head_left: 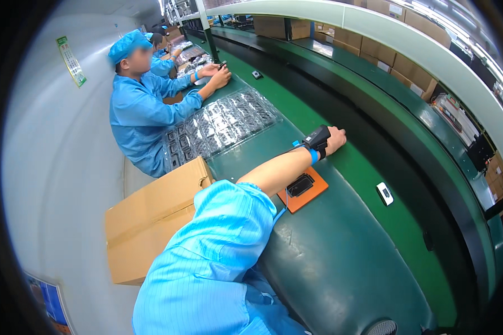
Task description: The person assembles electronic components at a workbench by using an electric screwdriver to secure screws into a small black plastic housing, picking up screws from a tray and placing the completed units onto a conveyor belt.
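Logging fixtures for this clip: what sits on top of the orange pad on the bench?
A small black rectangular part lies on the orange pad. The left forearm crosses above the pad's near corner, hiding that part.

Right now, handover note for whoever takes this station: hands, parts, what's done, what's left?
Left hand: stretched to the edge of the green belt, curled; grip hidden. Black device strapped at its wrist.
Right hand: out of view.
Black part lies on the orange pad beside the forearm.
Small white part lies on the belt, apart from the hand.
Done: one part on the belt. Left: the part on the pad.
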`<state>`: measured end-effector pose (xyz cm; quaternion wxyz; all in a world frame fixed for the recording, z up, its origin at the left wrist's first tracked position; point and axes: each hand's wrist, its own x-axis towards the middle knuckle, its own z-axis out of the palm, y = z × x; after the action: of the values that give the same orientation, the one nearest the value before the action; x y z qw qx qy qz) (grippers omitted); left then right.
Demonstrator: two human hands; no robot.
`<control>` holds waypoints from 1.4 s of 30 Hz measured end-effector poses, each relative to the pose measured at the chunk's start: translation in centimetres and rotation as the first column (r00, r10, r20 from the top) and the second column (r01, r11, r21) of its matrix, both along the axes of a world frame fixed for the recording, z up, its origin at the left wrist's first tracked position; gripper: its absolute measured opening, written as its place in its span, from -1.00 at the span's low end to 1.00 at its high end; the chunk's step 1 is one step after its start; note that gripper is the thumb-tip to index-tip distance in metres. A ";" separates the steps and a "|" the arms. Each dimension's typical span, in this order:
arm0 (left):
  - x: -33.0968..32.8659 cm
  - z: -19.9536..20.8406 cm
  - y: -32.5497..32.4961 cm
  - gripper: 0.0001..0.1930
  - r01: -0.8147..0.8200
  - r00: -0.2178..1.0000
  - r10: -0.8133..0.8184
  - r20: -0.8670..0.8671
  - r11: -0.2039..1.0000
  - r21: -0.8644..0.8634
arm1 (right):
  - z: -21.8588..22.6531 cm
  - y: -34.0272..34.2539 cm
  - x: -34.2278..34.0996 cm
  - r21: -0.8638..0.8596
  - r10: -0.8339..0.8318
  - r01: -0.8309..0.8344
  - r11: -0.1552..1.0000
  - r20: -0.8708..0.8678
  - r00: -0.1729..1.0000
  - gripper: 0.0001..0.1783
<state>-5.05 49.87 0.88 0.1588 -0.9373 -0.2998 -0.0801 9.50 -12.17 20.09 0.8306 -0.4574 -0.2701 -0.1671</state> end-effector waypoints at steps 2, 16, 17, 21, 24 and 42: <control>0.4 2.1 -1.6 -0.86 0.067 0.995 -0.068 -0.075 0.998 -0.014 | -0.2 -1.7 -0.4 -0.018 0.012 -0.011 1.000 0.044 0.999 -0.81; -1.4 4.3 -36.2 -0.71 0.799 0.571 -0.526 0.631 0.534 -0.277 | -1.7 -2.2 -4.1 -0.195 0.235 -0.185 0.963 0.280 0.931 -0.82; -2.4 3.7 -36.5 -0.71 0.798 0.579 -0.542 0.609 0.530 -0.287 | -2.3 -2.5 -4.7 -0.196 0.214 -0.159 0.968 0.301 0.929 -0.83; -5.0 1.9 -39.5 -0.68 0.805 0.584 -0.585 0.562 0.508 -0.307 | -4.8 -3.8 -3.7 -0.175 0.273 -0.239 0.955 0.204 0.940 -0.84; -6.1 1.9 -41.6 -0.61 0.778 0.627 -0.583 0.517 0.505 -0.373 | -6.0 -2.4 -2.1 -0.156 0.370 -0.363 0.919 0.022 0.929 -0.78; 0.7 1.2 -45.8 -0.51 0.902 0.357 -0.877 0.322 0.234 -0.361 | -12.1 -7.2 4.1 -0.237 0.411 -0.419 0.876 -0.087 0.908 -0.61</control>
<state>-4.39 4.07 2.10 -0.1613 -0.9433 0.2716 -0.1023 13.56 -19.41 7.99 0.7871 -0.4927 -0.3666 0.0579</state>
